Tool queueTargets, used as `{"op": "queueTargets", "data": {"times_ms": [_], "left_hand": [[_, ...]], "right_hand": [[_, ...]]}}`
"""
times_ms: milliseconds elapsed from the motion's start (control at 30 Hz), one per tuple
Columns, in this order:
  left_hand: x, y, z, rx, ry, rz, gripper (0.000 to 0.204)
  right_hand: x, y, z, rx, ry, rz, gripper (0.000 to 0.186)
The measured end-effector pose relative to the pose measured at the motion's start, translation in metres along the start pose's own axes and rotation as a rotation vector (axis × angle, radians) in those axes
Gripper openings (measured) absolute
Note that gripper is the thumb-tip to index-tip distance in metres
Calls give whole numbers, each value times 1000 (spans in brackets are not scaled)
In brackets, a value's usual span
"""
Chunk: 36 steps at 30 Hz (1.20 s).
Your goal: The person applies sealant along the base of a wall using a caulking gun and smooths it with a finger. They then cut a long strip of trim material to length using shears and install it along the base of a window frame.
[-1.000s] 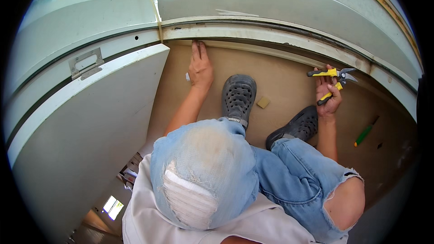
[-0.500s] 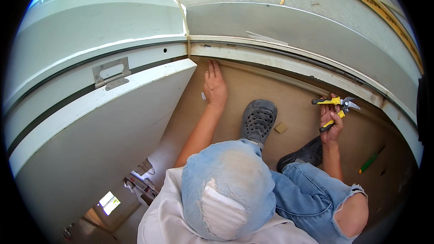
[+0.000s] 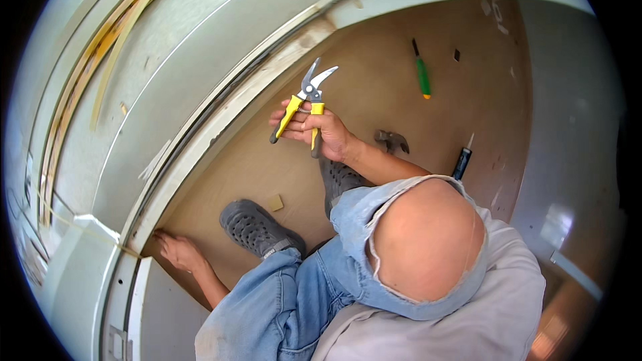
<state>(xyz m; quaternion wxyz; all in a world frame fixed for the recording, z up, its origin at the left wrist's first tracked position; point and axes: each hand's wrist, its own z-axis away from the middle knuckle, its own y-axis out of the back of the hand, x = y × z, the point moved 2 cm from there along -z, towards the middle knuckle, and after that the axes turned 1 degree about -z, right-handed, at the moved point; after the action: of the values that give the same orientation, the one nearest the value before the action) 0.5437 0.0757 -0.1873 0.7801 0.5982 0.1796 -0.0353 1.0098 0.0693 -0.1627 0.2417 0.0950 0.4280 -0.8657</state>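
My right hand [image 3: 326, 135] holds pruning shears [image 3: 309, 100] with yellow and black handles. Their blades stand apart and point toward the far side, with a small spring between the handles. Low on the left, my left hand [image 3: 182, 253] reaches its stretched fingers to the foot of the door frame sill [image 3: 200, 155], by the hinged edge of a white door panel [image 3: 164, 307]. Its fingertips sit in shadow against the sill, and I cannot see anything held there. A thin pale strip [image 3: 127, 251] crosses the frame near that hand.
On the brown floor lie a green-handled screwdriver [image 3: 422, 79], a hammer [image 3: 391, 140], a black-handled pointed tool [image 3: 462, 162], and a small tan block [image 3: 275, 202]. My grey clogs [image 3: 257, 227] rest beside the block. Beyond the sill lie long yellowish strips [image 3: 100, 50].
My view has swung to the right, bringing the hammer and black-handled tool into sight. The shears stay in my right hand, their blades still apart. My left hand remains by the sill corner.
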Motion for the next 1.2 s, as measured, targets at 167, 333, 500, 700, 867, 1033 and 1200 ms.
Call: {"op": "queueTargets", "data": {"times_ms": [167, 333, 500, 700, 867, 1033, 1200], "left_hand": [[-7, -1, -3, 1, -5, -17, 55], [-1, -11, -7, 0, -34, -3, 54], [-4, -7, -7, 19, -32, -25, 54], [-12, -18, -13, 128, -231, -77, 51], [-33, -10, -31, 153, -359, -152, 27], [-38, -6, -47, 141, -497, -195, 16], [-42, 2, -60, 112, -495, -233, 17]], "right_hand": [[-57, 44, 38, 200, 33, 345, 43], [-144, 123, 62, 449, 82, 660, 25], [-203, 154, 54, 414, -219, 1155, 21], [-249, 145, 42, 381, -459, 1362, 22], [-264, 134, 24, 334, -547, 1336, 23], [-263, 138, 24, 287, -537, 1284, 25], [-253, 136, 20, 222, -390, 1356, 23]]}}
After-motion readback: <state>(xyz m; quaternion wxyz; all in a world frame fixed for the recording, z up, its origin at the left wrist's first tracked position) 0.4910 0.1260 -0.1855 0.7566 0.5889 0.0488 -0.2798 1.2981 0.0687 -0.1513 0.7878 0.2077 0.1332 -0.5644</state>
